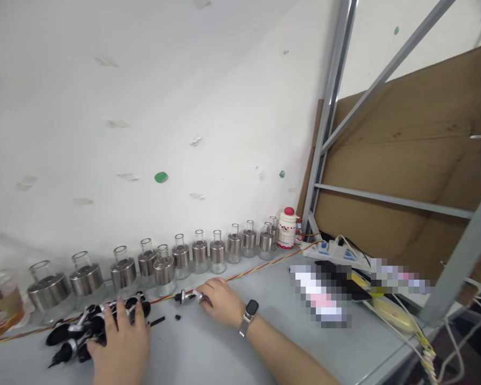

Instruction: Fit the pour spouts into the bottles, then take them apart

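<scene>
My left hand (pixel 122 339) rests with spread fingers on a pile of black-and-silver bottle pourers (pixel 66 329) at the lower left. Some of the pile is hidden under the fingers. To the right, my right hand (pixel 220 300) has its fingers closed round the pale end of a single pourer (pixel 183 297). That pourer lies sideways, its black ribbed stopper pointing left. Between the hands are a short black tube (pixel 157 321) and a small black cap-like piece (pixel 178 317). Behind them stand several open glass bottles with metal bands (pixel 164 270).
A white jar with a red lid (pixel 287 230) stands at the row's right end. Twisted red-yellow wire (pixel 260 266) crosses the grey table (pixel 208 355). Right of it are a power strip (pixel 336 251), cables and a metal frame (pixel 444 289). A plastic tub (pixel 0 305) is far left.
</scene>
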The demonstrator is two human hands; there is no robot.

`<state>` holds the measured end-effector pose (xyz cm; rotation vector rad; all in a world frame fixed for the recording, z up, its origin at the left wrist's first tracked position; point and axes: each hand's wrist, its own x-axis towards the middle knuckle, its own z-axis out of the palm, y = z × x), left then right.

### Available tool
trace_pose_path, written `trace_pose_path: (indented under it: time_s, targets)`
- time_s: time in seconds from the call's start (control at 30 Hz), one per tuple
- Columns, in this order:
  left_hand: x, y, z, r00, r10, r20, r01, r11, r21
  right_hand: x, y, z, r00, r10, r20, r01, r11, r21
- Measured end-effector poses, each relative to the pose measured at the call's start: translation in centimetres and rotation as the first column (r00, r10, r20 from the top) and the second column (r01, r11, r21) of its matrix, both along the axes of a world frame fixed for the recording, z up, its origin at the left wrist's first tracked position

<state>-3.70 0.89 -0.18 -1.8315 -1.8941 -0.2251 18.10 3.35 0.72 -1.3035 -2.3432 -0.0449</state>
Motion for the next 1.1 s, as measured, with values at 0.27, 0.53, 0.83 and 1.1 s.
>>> trace_pose_path:
  time_s: [0.27,0.53,0.83,1.1]
  targets:
    - [-0.4,0.1,-0.2,0.998,-0.069,0.011,0.069,0.996,-0.047,-0.2,0.0,-0.1,1.000,0.011,0.012,-0.011,1.000,-0.007]
    - [-0.4,-0.2,0.5,0.990,-0.065,-0.128,0.061,0.998,-0.034,-0.2,0.0,-0.1,1.000,0.013,0.024,-0.013,1.000,0.001]
    - [-0.8,-0.2,1.7,0.991,-0.038,-0.131,0.031,0.998,-0.051,-0.1,-0.1,0.0,0.999,0.018,0.030,-0.018,1.000,0.003]
    - [-1.1,-0.2,2.4,0.996,0.008,-0.091,-0.018,0.994,-0.109,-0.2,-0.2,0.1,1.000,0.017,0.026,-0.016,1.000,-0.012]
